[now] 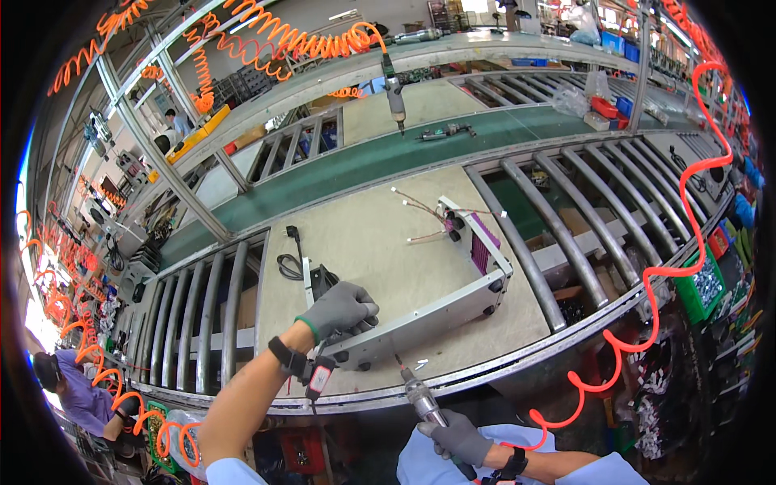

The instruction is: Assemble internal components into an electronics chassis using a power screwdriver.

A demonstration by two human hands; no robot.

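A grey U-shaped metal frame [422, 320] lies on the pale board [380, 242] before me. My left hand [341, 310], in a grey glove, is closed over the frame's near left corner, its fingers curled; the palm side is hidden. My right hand [462, 438], also gloved, grips an air screwdriver [423, 401] whose bit points up toward the frame's near wall, seemingly just short of it. At the frame's right side are a purple part [484, 244] and loose wires with white plugs [436, 212]. A black power cord [290, 263] lies at its left.
Metal rollers [558, 234] flank the board on both sides. Beyond runs a green belt [323, 182], with a second screwdriver [394, 99] hanging above it. An orange coiled hose [647, 283] loops at right, near a green bin of small parts [702, 287]. A co-worker [81, 392] is at lower left.
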